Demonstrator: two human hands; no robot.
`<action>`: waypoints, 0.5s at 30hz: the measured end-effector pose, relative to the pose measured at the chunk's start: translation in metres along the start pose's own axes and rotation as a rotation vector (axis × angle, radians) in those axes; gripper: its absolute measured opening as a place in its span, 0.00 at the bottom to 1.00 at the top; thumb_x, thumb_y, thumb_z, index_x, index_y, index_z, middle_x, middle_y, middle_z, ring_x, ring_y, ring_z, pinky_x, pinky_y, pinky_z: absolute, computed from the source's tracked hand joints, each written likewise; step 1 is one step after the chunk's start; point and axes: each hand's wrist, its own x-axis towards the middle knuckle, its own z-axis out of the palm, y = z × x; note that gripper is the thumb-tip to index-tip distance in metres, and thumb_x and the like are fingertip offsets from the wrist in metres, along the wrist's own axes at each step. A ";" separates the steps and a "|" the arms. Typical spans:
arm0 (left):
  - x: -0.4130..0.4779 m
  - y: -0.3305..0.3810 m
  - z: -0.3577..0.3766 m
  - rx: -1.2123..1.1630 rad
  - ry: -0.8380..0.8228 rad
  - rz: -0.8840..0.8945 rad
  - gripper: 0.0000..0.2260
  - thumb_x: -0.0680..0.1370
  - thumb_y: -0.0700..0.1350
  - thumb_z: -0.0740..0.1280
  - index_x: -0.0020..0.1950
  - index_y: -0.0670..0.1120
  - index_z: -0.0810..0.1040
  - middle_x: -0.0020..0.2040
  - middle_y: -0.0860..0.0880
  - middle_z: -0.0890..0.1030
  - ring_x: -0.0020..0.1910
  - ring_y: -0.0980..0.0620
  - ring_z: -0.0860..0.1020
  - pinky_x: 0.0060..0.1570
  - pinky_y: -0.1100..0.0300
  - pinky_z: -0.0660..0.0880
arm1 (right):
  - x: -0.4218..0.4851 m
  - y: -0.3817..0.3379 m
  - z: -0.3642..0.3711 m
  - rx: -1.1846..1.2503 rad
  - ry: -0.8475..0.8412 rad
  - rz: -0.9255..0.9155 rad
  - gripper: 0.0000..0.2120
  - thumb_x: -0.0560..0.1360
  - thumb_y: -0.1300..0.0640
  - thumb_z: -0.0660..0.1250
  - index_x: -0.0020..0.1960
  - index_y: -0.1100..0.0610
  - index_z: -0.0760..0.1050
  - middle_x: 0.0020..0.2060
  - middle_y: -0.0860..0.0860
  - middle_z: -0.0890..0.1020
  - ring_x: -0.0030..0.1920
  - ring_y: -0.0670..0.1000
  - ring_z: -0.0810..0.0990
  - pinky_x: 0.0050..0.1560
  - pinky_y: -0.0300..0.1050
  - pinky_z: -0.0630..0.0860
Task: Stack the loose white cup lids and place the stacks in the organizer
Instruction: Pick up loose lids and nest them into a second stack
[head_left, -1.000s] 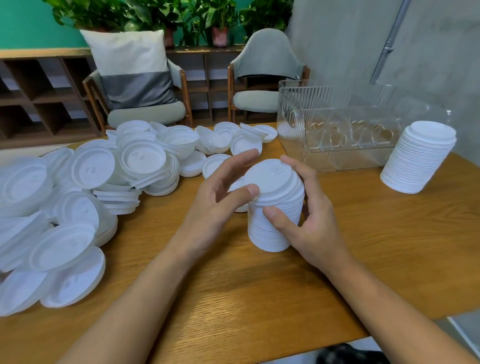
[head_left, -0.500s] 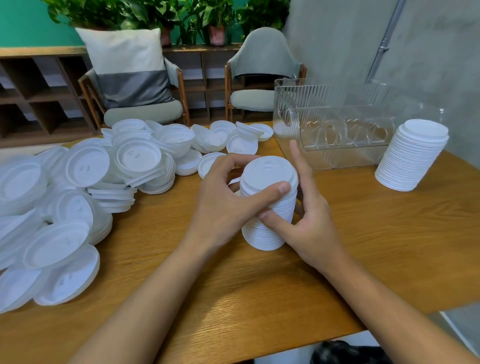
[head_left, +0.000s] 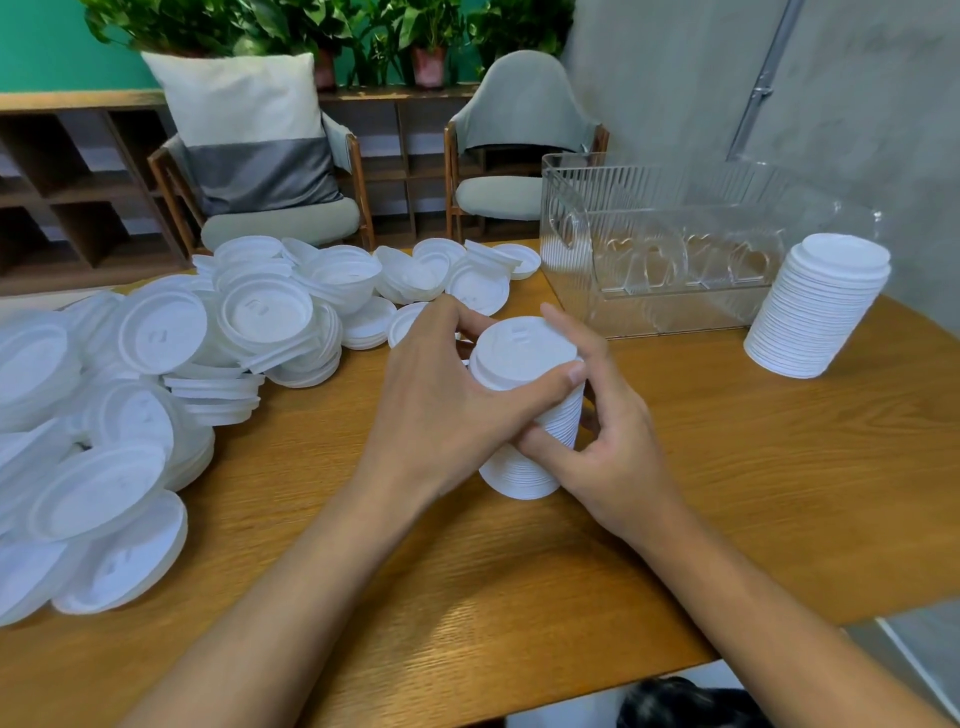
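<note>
**Q:** Where's the stack?

**Me:** The lid stack (head_left: 519, 353) stands base-down on the table (head_left: 779, 467), centre, right in front of me. Both hands are clamped on it. My left hand (head_left: 447, 395) wraps the upper half, thumb across the front just under the top lid. My right hand (head_left: 608, 447) takes the lower half, thumb in front, fingers behind.

**Q:** Organizer?

**Me:** The clear organizer (head_left: 649, 197) sits behind it, to the right. No lids in it that I can see. A second stack (head_left: 815, 306) stands just beside its right end. Loose lids (head_left: 156, 374) are heaped on the left.

**Q:** How do you run this step?

**Me:** Squeeze evenly from both sides to true the column and press the top lids home. For the lift, get one hand low near the base. I'd guess the lids nest loosely, so grabbing only the top risks splitting the stack.
</note>
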 end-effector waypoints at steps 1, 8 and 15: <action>-0.001 0.000 -0.001 -0.026 -0.020 0.000 0.28 0.63 0.70 0.78 0.54 0.56 0.77 0.53 0.59 0.82 0.52 0.63 0.82 0.50 0.55 0.82 | 0.000 0.000 0.000 0.005 -0.002 0.006 0.38 0.72 0.46 0.77 0.78 0.43 0.65 0.70 0.41 0.75 0.71 0.50 0.76 0.65 0.58 0.79; -0.002 -0.006 -0.003 -0.174 -0.126 0.019 0.25 0.66 0.61 0.80 0.62 0.59 0.83 0.55 0.60 0.85 0.58 0.59 0.82 0.56 0.56 0.82 | -0.001 -0.002 -0.001 0.036 -0.040 0.055 0.34 0.74 0.50 0.78 0.75 0.44 0.67 0.66 0.43 0.78 0.67 0.50 0.79 0.61 0.57 0.81; -0.009 -0.011 0.005 -0.366 -0.147 -0.043 0.23 0.70 0.48 0.83 0.63 0.52 0.83 0.56 0.55 0.86 0.59 0.57 0.83 0.56 0.62 0.79 | -0.003 -0.002 -0.003 0.027 -0.110 0.089 0.35 0.75 0.50 0.77 0.76 0.39 0.64 0.68 0.40 0.77 0.69 0.48 0.77 0.65 0.54 0.79</action>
